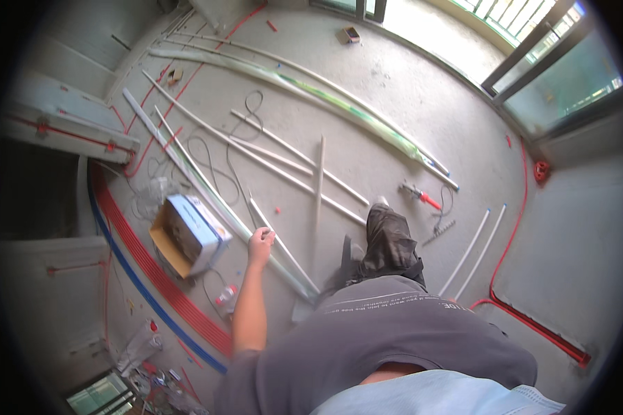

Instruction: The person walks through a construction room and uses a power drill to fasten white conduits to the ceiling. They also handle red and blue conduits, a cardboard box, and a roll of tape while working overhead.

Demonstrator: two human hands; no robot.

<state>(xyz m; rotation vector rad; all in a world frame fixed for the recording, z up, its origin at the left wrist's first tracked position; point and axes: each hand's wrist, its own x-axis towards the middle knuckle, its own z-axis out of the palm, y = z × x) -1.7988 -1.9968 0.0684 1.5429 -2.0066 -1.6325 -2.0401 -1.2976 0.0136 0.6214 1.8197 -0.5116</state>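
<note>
My left hand (260,243) is out over the wrapped bundle (211,196) on the floor (387,76).
The bundle runs slantwise beneath that hand, with a white pipe (287,250) just to its right and the box (202,234) to its left; my fingers are partly curled, but I cannot tell whether they grip or touch anything, nor how my right hand, out of view, is held.
</note>
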